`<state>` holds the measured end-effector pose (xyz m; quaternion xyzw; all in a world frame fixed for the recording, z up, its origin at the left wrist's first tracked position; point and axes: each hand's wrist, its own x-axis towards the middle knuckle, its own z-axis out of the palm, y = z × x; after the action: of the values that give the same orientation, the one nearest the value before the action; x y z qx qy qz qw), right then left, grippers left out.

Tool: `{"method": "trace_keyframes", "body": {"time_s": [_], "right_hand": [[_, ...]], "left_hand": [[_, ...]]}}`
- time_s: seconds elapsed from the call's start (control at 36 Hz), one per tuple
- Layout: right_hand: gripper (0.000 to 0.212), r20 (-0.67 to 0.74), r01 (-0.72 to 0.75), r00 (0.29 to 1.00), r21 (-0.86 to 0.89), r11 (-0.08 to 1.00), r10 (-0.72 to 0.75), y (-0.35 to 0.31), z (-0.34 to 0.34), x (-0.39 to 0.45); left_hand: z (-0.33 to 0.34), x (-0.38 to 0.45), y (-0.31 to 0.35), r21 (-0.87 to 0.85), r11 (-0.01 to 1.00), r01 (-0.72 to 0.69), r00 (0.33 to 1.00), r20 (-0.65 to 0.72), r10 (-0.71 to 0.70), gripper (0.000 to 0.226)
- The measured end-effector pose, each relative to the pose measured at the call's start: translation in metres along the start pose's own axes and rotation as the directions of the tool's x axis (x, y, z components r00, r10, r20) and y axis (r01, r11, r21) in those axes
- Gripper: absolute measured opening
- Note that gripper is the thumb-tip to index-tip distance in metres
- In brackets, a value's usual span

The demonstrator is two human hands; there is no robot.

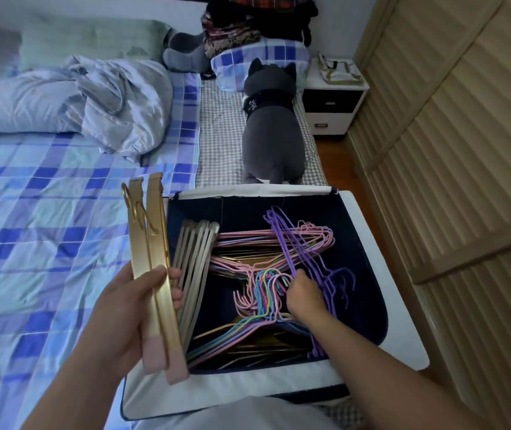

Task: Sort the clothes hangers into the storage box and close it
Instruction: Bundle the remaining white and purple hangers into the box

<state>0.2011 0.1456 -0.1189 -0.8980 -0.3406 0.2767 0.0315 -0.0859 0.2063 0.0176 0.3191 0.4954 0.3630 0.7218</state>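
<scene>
Gold hangers (two, pink-tipped) are gripped by the left hand; purple hangers are pinched by the right hand inside the open storage box.

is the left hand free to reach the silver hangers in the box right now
Probably not: the left hand grips two gold hangers, so its fingers are occupied, though the silver hangers lie uncovered just beside it in the storage box.
</scene>
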Motion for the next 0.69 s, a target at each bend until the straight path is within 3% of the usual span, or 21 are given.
{"method": "trace_keyframes", "body": {"time_s": [0.08,0.19,0.36,0.58,0.69], "right_hand": [[0.043,-0.078,-0.040,0.996,-0.009,0.999,0.039,0.009,-0.001,-0.013],[0.039,-0.181,-0.116,0.976,0.058,0.991,0.125,0.011,-0.009,-0.015],[0.035,-0.175,-0.223,0.955,0.110,0.969,0.240,0.022,-0.014,0.001],[0.026,-0.280,-0.115,0.951,0.076,0.990,0.132,-0.005,0.001,0.004],[0.033,-0.223,-0.106,0.971,-0.071,0.992,0.088,0.005,0.005,0.002]], "left_hand": [[0.004,0.001,-0.002,-0.010,1.000,0.010,1.000,-0.011,-0.010,0.015],[0.012,0.005,0.000,-0.018,1.000,0.016,1.000,-0.019,-0.016,0.026],[0.018,0.006,0.006,-0.004,1.000,0.004,1.000,0.009,-0.004,0.024],[0.020,0.006,0.007,0.041,0.999,0.003,0.999,0.035,-0.004,0.034],[0.021,0.004,0.007,0.045,0.999,0.020,0.999,0.045,-0.022,0.035]]}}
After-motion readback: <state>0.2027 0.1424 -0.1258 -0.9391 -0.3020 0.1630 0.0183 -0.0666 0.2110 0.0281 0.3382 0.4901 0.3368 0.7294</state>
